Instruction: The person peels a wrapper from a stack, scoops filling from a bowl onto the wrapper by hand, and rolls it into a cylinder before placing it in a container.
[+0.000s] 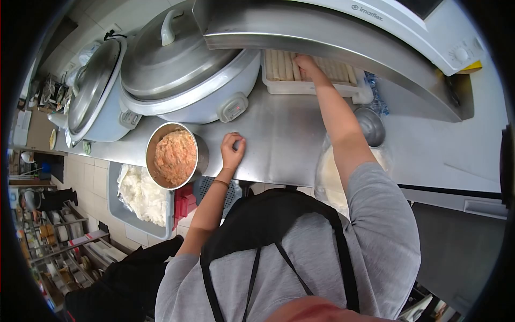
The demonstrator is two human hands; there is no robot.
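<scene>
Under the steel shelf at the back, a white tray (288, 87) holds a row of long pale uncooked spring rolls (276, 65). My right hand (307, 65) reaches into it, fingers pinched down at one roll in the row; the fingertips are partly hidden. My left hand (233, 149) rests on the steel counter near its front edge, fingers curled in, with nothing visible in them. Left of it stands a steel pot (200, 153) of orange-flecked filling (175, 155). Below my right forearm lies a stack of pale round wrappers (333, 174) in clear plastic, partly covered by the arm.
Two big lidded cookers, one large (188, 64) and one farther left (96, 91), line the counter (273, 129). A metal bowl (371, 127) sits beside my right forearm. The steel shelf (257, 42) overhangs the tray. A grey bin (142, 228) with white contents stands below left.
</scene>
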